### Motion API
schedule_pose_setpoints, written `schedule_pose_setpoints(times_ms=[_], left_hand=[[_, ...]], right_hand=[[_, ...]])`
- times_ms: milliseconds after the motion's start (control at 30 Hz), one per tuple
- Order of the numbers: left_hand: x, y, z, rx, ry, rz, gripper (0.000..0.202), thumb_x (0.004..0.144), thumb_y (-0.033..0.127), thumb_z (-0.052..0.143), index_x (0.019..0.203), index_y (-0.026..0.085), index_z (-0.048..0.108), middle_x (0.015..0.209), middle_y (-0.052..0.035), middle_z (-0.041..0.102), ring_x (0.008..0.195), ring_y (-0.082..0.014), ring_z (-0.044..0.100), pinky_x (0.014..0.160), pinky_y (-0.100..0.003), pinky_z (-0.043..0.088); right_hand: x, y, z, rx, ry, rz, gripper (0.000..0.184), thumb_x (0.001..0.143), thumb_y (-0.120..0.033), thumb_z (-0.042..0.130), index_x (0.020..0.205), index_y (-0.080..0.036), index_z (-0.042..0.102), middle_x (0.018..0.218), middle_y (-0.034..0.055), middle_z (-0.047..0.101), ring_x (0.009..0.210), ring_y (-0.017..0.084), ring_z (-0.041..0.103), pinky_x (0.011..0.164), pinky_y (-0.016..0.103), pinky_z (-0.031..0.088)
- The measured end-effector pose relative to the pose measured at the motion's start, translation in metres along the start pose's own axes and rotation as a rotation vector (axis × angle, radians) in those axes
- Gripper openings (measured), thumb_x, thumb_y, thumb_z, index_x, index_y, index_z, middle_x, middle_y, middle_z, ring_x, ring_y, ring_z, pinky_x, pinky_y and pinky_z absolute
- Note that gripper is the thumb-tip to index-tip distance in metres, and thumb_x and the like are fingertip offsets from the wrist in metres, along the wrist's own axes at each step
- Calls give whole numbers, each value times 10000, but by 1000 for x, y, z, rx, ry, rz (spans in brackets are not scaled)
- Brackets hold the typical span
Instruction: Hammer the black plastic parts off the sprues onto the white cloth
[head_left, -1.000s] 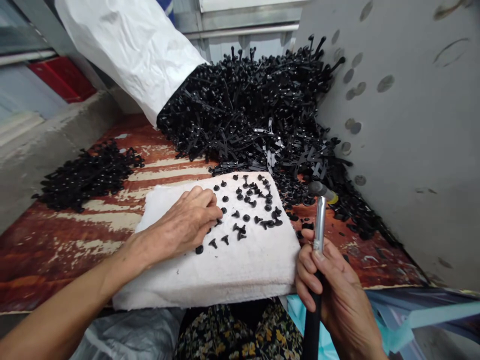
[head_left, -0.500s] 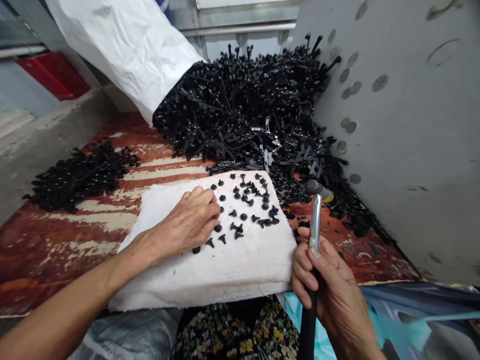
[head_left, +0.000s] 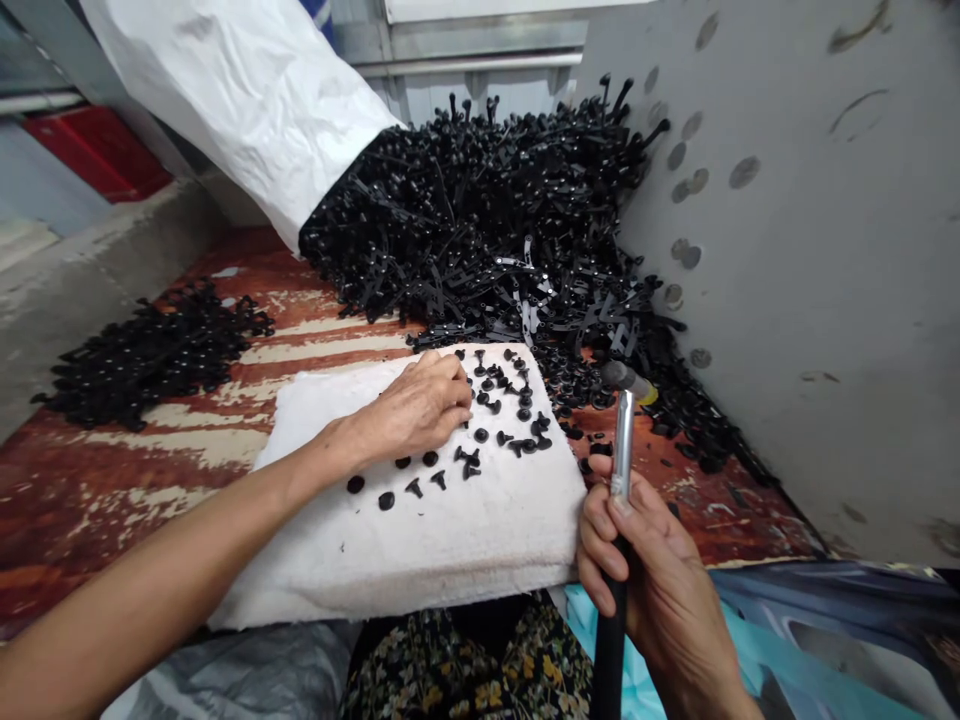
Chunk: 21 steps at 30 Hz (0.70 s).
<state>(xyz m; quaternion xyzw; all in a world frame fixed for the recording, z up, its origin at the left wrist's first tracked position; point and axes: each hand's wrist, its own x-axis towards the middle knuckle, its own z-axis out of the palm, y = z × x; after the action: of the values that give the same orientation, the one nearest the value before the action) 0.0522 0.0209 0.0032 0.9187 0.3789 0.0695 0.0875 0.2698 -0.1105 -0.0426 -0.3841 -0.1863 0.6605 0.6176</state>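
Left hand [head_left: 416, 410] palm-down on the white cloth [head_left: 465, 540], resting among small black studs [head_left: 481, 435], pinch impossible to tell, right hand [head_left: 645, 580] clamped round the hammer [head_left: 622, 440], upright just right of the cloth, black parts pile [head_left: 480, 220] far behind

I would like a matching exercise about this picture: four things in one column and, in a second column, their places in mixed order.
Things:
1. hammer
2. white cloth
3. white bag
4. left hand

Places:
A. at the back, against the big black heap
B. resting on the cloth, among small black pieces
C. held upright in the right hand
D. spread on the red table

Pairs: 1-C, 2-D, 3-A, 4-B.
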Motion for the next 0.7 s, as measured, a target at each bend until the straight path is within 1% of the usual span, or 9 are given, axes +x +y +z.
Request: schedule_pose_setpoints(times_ms=[67, 133, 200, 267, 333, 400, 467, 567, 700], left_hand=[[2, -4, 0, -2, 18, -58, 140, 888, 200, 514, 832, 169, 639, 940, -75, 560, 920, -229, 475, 838, -398, 417], [0, -5, 0, 22, 75, -104, 140, 885, 204, 505, 868, 164, 638, 934, -79, 548, 905, -236, 463, 818, -406, 419], [-6, -3, 0, 44, 145, -108, 148, 890, 198, 493, 884, 165, 637, 938, -82, 547, 887, -234, 451, 809, -411, 416], [-15, 5, -1, 43, 174, -73, 161, 902, 195, 486, 912, 169, 644, 961, -85, 554, 884, -230, 447, 804, -410, 411], [-25, 14, -2, 22, 140, -16, 173, 917, 201, 485, 930, 175, 656, 992, -88, 564, 900, -228, 454, 808, -404, 403], [-33, 22, -1, 5, 78, 29, 175, 926, 207, 491, 918, 182, 664, 1009, -85, 577, 915, -226, 465, 809, -396, 392], [-38, 26, -1, 16, 38, 33, 180, 927, 195, 490, 883, 184, 664, 985, -78, 597, 904, -223, 471, 792, -389, 378], [-38, 22, 0, 41, 8, 22, 192, 923, 161, 485, 859, 193, 662, 903, -54, 628, 868, -213, 478, 780, -386, 355], [-34, 12, -1, 34, -18, 32, 197, 910, 124, 492, 860, 206, 664, 850, -28, 660, 871, -207, 506, 816, -391, 343]], right_hand=[[0, 0, 0, 0, -6, 1, 345, 732, -299, 820, 1023, -214, 656, 617, -75, 517, 408, 30, 378, 273, 116, 421], [0, 0, 0, 4, -11, 3, 340, 736, -298, 817, 1024, -215, 657, 616, -76, 514, 406, 29, 377, 274, 115, 422], [0, 0, 0, 10, -12, 4, 333, 738, -294, 815, 1021, -217, 658, 616, -76, 516, 405, 29, 377, 272, 117, 424], [0, 0, 1, 18, -13, 3, 328, 738, -292, 816, 1017, -217, 660, 618, -75, 524, 403, 28, 379, 270, 118, 425], [0, 0, 1, 25, -20, 4, 326, 736, -291, 818, 1012, -216, 664, 616, -74, 528, 402, 27, 382, 271, 118, 428], [0, -1, 1, 28, -25, 5, 325, 734, -288, 821, 1011, -215, 667, 612, -75, 528, 400, 26, 382, 273, 118, 432], [0, -1, 1, 31, -22, 5, 326, 732, -286, 822, 1011, -217, 668, 610, -76, 528, 398, 25, 383, 274, 119, 434], [1, 1, 0, 33, -21, -1, 321, 731, -279, 823, 1005, -217, 668, 614, -75, 531, 398, 24, 383, 273, 116, 432], [3, 4, -2, 33, -27, -26, 297, 762, -280, 795, 1021, -224, 662, 621, -75, 523, 403, 28, 382, 269, 115, 426]])
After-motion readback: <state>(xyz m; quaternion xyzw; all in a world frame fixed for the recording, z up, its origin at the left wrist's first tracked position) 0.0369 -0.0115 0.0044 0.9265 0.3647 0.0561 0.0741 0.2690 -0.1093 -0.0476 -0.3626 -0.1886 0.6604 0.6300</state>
